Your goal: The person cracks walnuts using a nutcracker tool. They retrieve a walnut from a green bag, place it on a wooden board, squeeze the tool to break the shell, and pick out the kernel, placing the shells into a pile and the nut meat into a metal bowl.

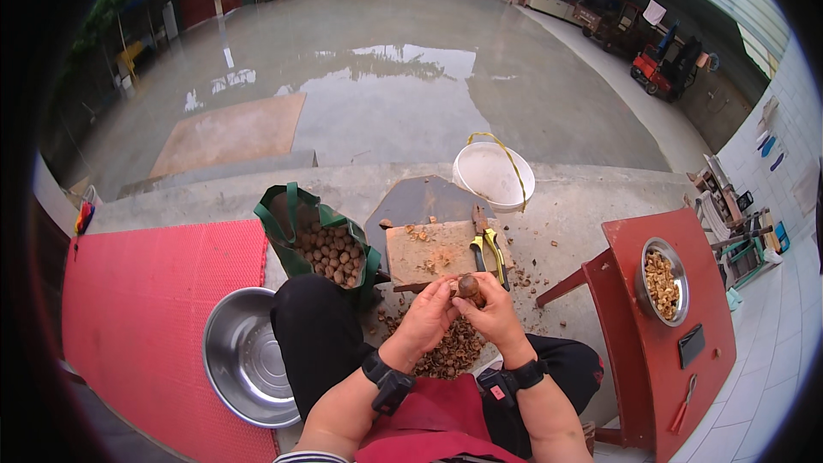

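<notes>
Both hands meet above the near edge of a wooden block (411, 251). My right hand (494, 314) grips a brown walnut (470, 288) between thumb and fingers. My left hand (427, 315) pinches at the walnut's left side; its fingertips partly hide what they hold. Pliers (479, 245) with yellow-and-black handles lie on the block's right side, jaws pointing away from me. Shell crumbs (437, 262) are scattered over the wood. Below my hands, a heap of broken walnut shells (450, 347) covers the ground between my knees.
Left of the block stands a green bag (273, 218) of whole walnuts (331, 254), with a steel basin (225, 347) nearer me. A white bucket (492, 173) is beyond. On the red table (681, 238) at right are a bowl of kernels (662, 286), a phone (692, 346) and red-handled pliers (683, 405).
</notes>
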Demonstrator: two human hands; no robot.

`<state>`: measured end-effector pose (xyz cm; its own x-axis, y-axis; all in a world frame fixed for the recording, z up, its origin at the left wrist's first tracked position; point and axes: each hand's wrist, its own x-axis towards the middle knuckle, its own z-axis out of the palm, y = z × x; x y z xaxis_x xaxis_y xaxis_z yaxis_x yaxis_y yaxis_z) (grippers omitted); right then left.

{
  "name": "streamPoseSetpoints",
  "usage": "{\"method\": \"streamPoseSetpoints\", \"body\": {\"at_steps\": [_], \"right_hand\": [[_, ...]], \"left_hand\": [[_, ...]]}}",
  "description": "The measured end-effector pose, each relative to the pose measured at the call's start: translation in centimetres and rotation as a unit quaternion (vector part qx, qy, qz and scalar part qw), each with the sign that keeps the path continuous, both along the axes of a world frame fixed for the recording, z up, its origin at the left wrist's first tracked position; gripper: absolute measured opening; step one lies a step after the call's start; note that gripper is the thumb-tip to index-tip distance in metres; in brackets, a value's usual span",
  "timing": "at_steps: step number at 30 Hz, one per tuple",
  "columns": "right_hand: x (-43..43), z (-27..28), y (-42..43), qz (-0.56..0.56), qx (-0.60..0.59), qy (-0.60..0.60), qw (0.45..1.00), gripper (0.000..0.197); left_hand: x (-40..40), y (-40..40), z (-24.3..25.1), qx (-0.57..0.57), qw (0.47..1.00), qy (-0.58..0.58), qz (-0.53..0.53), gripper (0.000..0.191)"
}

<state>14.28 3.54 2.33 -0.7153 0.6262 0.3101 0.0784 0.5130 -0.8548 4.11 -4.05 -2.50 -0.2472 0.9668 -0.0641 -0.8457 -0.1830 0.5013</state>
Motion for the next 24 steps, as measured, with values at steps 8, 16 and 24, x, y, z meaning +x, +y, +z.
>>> {"method": "streamPoseSetpoints", "body": {"at_steps": [8,16,24], "right_hand": [[-0.6,0.5,0.0,0.014,-0.057,-0.018,0.998,0.021],[-0.3,-0.6,0.4,0.02,-0.275,0.03,0.961,0.02],[0.1,-0.6,0.7,0.004,-0.455,0.1,0.885,0.024]], "left_hand": [[-0.2,0.2,-0.3,-0.016,0.999,0.033,0.022,0.03],[-0.6,-0.1,-0.5,-0.005,1.0,-0.004,0.01,0.032],[-0.6,-0.1,1.2,-0.008,0.999,-0.036,0.007,0.034]]}}
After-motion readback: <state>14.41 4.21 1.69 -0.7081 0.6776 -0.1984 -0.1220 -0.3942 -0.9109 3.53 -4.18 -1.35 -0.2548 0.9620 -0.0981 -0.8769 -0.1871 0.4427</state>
